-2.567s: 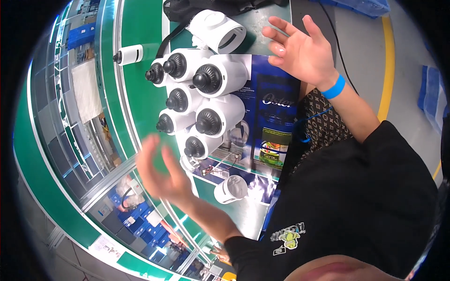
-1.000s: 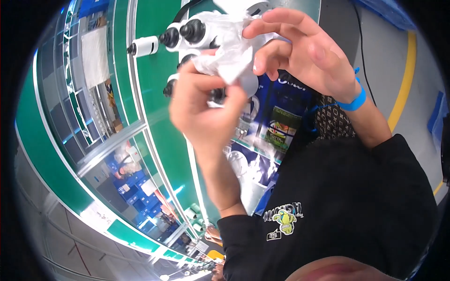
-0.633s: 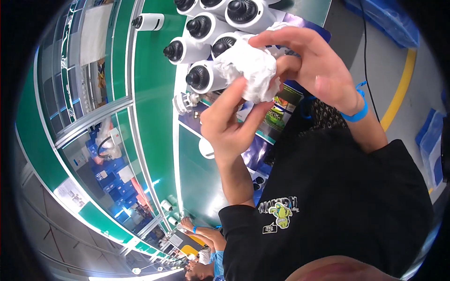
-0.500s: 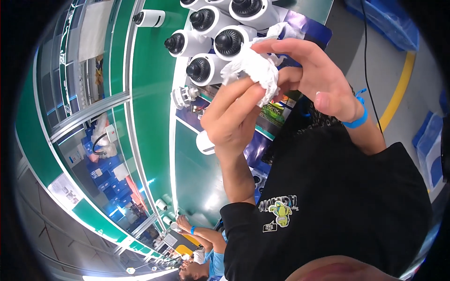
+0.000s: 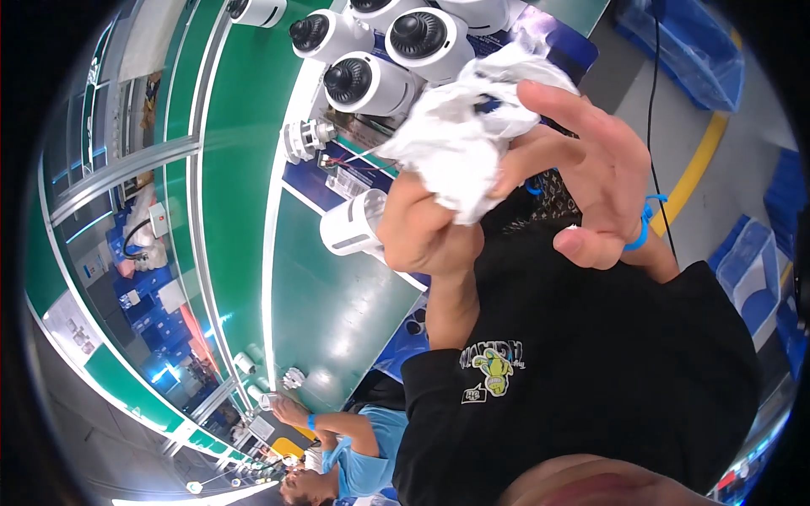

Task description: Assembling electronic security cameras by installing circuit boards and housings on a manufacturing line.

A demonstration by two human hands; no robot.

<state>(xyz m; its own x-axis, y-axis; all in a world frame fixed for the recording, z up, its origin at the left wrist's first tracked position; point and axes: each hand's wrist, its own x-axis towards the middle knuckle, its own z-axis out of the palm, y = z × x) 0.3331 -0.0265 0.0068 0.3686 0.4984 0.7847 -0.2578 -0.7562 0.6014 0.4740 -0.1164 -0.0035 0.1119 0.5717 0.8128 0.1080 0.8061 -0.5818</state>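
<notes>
A crumpled white cloth [image 5: 460,126] is spread between my two hands. My left hand [image 5: 430,223] is closed on its lower part, with the fingertips hidden in the folds. My right hand [image 5: 595,164] holds the cloth's right side with a bent finger, while another finger reaches along its edge and one digit stands apart. Any object inside the cloth is hidden. Just beyond it stand several white cylindrical housings with black ribbed tops [image 5: 367,84]. Left of my left hand lies a plain white cylinder [image 5: 350,223].
A white ribbed part [image 5: 304,139] and small wired connectors [image 5: 329,162] lie at the green bench's [image 5: 316,291] left edge. Another white housing [image 5: 257,12] sits farther left. A co-worker in blue [image 5: 359,443] handles a white part. Blue plastic bags [image 5: 688,59] and a hanging black cable [image 5: 656,110] are at right.
The cloth has opened out from a tight bunch and looks larger. Both hands have moved slightly nearer to me. The view has shifted, bringing the plain white cylinder more fully into sight.
</notes>
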